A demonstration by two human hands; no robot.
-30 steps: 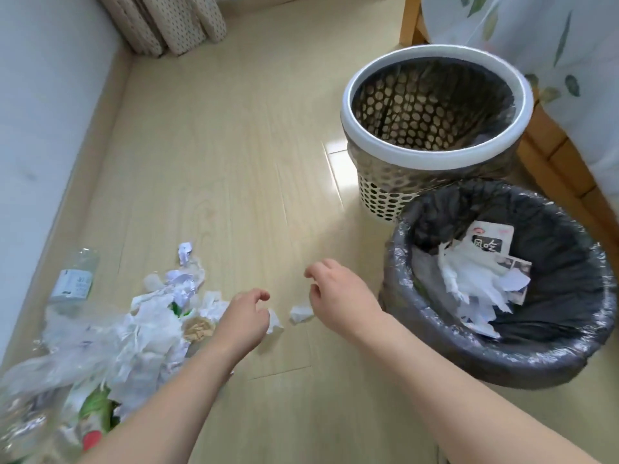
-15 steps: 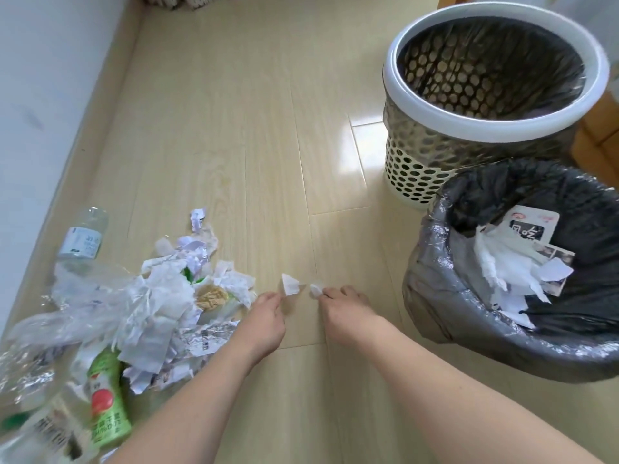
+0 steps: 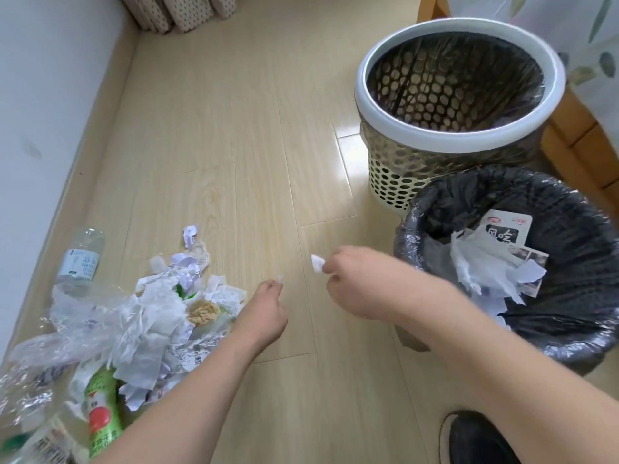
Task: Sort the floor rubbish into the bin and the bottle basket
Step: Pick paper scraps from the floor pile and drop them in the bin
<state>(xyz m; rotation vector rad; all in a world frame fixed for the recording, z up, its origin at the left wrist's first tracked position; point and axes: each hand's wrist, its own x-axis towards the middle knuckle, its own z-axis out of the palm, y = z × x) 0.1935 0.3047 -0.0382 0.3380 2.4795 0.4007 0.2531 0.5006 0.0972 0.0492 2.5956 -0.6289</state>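
My right hand (image 3: 360, 286) pinches a small white paper scrap (image 3: 317, 262), held just left of the black-bagged bin (image 3: 418, 226). That bin holds white paper and a snack wrapper. My left hand (image 3: 266, 311) pinches a tiny white scrap (image 3: 280, 278) at its fingertips, beside the rubbish pile (image 3: 150, 309) of torn paper and clear plastic. A clear bottle (image 3: 80, 256) lies left of the pile, and a green-labelled bottle (image 3: 102, 420) lies at its near end. The perforated bottle basket (image 3: 395, 162) with a white rim stands behind the bin, nothing visible inside.
A white wall (image 3: 37, 128) with a skirting board runs along the left. Dotted cushions (image 3: 174, 11) lean in the far corner. Wooden furniture (image 3: 582, 142) and a leaf-print cloth (image 3: 589, 45) stand at the right. My black shoe (image 3: 475, 440) is at the bottom right.
Both hands have lifted off the floor, each with a scrap pinched. My right hand has moved right towards the black bin.
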